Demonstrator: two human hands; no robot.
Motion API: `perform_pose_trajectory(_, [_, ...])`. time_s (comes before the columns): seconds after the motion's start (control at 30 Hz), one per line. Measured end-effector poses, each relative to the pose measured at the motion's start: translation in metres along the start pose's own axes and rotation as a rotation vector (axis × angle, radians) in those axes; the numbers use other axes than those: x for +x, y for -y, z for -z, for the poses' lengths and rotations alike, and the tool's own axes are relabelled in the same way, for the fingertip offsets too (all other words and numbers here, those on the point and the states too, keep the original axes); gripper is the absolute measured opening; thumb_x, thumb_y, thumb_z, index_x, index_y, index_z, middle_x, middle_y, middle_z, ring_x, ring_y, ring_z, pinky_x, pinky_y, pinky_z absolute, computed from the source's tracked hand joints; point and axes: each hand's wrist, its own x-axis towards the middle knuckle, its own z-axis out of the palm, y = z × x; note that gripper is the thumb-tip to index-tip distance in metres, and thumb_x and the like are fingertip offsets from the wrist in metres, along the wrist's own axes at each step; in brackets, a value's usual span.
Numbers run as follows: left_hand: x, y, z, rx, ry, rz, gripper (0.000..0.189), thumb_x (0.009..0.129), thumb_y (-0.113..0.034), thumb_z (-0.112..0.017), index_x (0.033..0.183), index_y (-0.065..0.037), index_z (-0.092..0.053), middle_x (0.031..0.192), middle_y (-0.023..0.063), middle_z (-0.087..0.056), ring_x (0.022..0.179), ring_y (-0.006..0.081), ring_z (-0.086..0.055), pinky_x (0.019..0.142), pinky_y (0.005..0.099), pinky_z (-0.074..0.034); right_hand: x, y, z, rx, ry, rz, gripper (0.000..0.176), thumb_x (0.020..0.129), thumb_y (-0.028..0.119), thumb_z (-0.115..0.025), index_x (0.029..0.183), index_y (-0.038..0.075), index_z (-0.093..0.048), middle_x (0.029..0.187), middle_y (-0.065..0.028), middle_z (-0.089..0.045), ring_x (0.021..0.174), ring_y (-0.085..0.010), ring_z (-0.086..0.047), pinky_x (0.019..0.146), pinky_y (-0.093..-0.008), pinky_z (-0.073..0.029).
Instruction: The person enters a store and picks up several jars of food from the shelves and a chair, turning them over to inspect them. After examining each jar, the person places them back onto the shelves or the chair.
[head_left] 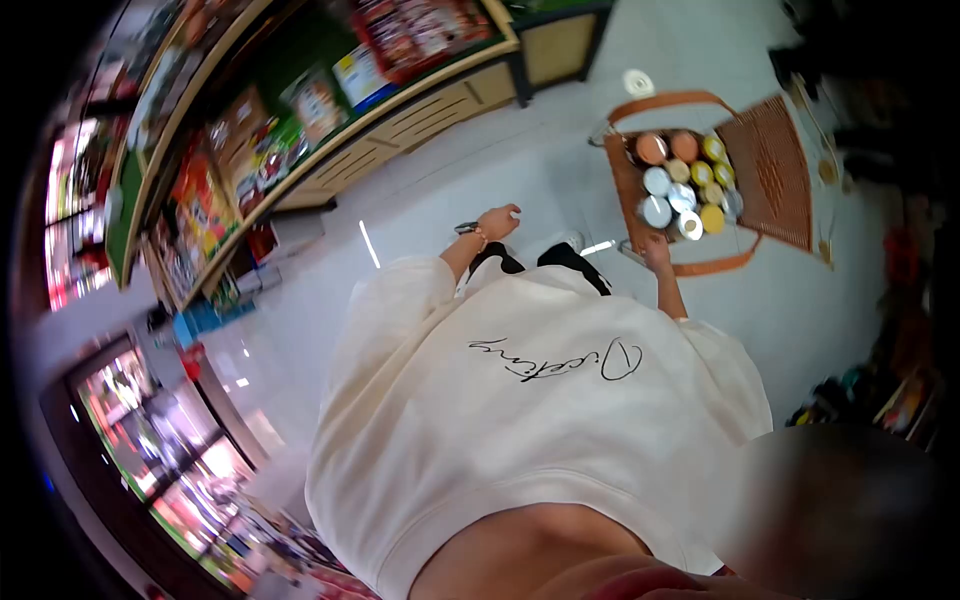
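Observation:
A brown woven basket (628, 185) stands on the floor at the upper right, its lid (775, 170) folded open to the right. Jars and cans with orange, yellow, white and silvery tops (682, 197) fill it. At the basket's near left corner, beside a metal fitting, my right hand (655, 250) has its fingers closed on the edge. My left hand (500, 221) hangs in the air left of the basket, fingers apart and nothing in them, with a dark watch and a bracelet at the wrist.
Wooden shelves (400, 125) with packaged goods run along the upper left. A round white object (637, 83) lies on the floor beyond the basket. A glass door or window (165, 450) is at the lower left. Dark, blurred things stand along the right edge.

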Motion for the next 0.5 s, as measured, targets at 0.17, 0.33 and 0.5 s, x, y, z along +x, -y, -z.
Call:
perform_pose_trajectory(0.17, [-0.067,0.125,0.068,-0.269,-0.356,0.226,0.038,0.081,-0.027,-0.053,0.114,-0.008,-0.056,0.098,0.0162,-0.065,0.095,0.0331,-0.060,0.085,0.0384,-0.047,0.003,0.124,-0.142,-0.351,0.111,0.124,0.047,0.081,0.019,-0.052,0.125,0.009,-0.042,0.075,-0.0072,-0.062,0.056,-0.0125,-0.054,0.048,-0.0265,-0.042])
perform_pose_trajectory(0.33, [-0.163,0.277,0.062,-0.476,-0.596,0.404,0.037,0.083,-0.024,-0.054,0.114,-0.006,-0.056,0.091,0.0140,-0.066,0.079,0.0206,-0.063,0.071,0.0312,-0.049,-0.034,0.196,-0.315,-0.571,0.301,0.282,0.045,0.081,0.021,-0.053,0.124,0.012,-0.044,0.068,-0.0068,-0.062,0.061,-0.0146,-0.061,0.051,-0.0278,-0.045])
perform_pose_trajectory(0.5, [-0.262,0.424,-0.026,-0.609,-0.846,0.687,0.036,0.083,-0.025,-0.053,0.113,-0.006,-0.057,0.086,0.0102,-0.066,0.072,0.0171,-0.062,0.063,0.0309,-0.050,-0.052,0.191,-0.482,-0.822,0.584,0.579,0.040,0.081,0.017,-0.053,0.121,0.011,-0.050,0.066,-0.0078,-0.060,0.055,-0.0167,-0.062,0.049,-0.0293,-0.047])
